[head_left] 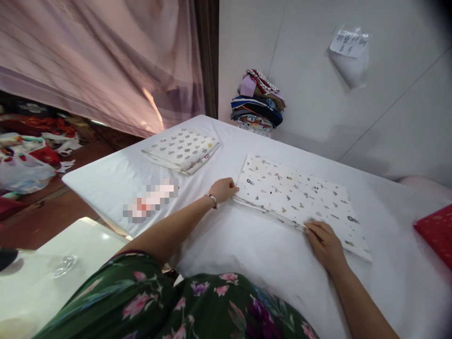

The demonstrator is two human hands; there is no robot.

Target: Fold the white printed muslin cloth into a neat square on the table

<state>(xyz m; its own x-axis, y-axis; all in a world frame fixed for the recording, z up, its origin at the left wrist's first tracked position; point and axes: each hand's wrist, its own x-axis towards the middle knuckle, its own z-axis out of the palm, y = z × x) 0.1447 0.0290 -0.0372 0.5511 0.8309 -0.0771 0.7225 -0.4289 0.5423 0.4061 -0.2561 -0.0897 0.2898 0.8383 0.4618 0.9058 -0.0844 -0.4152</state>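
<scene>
A white cloth with small printed figures lies folded in a long rectangle on the white-covered table. My left hand, with a bracelet at the wrist, pinches its near left corner. Farther right, my right hand has its fingers closed on the near edge of the same cloth. A second folded cloth, white with grey and coloured prints, rests farther back on the left and touches neither hand.
The table's white cover reaches the left corner. Stacked clothes stand by the wall. A red item is at the right edge, a blurred-out patch on the left. A white surface is at lower left, bags beyond.
</scene>
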